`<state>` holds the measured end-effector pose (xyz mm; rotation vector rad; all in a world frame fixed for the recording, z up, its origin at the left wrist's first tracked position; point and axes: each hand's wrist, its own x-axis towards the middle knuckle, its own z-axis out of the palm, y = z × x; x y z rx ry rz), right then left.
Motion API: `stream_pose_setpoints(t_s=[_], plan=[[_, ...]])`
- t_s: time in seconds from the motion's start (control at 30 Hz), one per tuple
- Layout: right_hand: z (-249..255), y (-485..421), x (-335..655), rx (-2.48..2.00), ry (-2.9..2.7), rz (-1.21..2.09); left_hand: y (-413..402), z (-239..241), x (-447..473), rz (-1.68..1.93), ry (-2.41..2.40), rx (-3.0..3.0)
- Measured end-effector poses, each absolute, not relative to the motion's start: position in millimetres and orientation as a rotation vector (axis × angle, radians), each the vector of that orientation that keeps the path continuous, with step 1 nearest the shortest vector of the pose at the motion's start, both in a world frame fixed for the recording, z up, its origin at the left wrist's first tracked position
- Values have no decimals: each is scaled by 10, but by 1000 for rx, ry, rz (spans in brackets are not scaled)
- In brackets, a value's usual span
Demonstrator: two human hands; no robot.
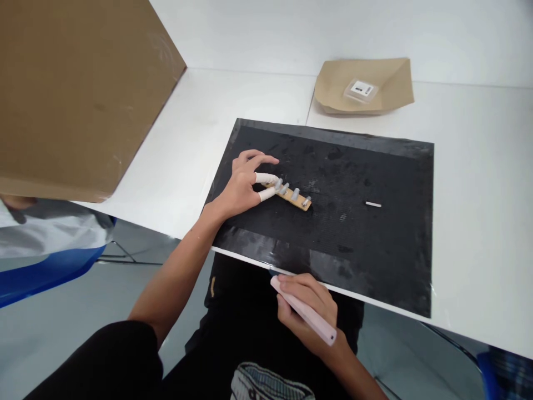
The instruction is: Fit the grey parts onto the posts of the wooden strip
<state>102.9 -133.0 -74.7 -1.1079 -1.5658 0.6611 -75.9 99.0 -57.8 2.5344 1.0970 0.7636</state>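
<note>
Person's left hand (241,189) pinches the strip (296,198), capped fingertips closed on its near end; right hand (308,300) clenches a tool (322,329). Best pinched firmly, flat on the mat (375,166).

Bright even light, soft shadows, sharp

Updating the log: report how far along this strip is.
Done: metal posts stand along the strip. In hand: the left hand pinches its end; the right hand holds a pink tool at the table edge. Left: one white pin lies loose on the mat.
</note>
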Motion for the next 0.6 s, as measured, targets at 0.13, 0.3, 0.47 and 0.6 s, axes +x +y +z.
stream_pose_setpoints(t_s=[0.13, 0.3, 0.47, 0.6], plan=[[-732, -1306, 1030, -1089, -1556, 682, 1002, -581, -764, 774, 1082, 2534], [-712, -1307, 1046, -1079, -1560, 703, 997, -546, -762, 727, 1117, 2544], [-707, -1296, 1037, -1092, -1572, 667, 997, -476, -761, 685, 1119, 2568], [-717, -1292, 1035, -1066, -1569, 682, 1006, -403, -774, 640, 1060, 2579]])
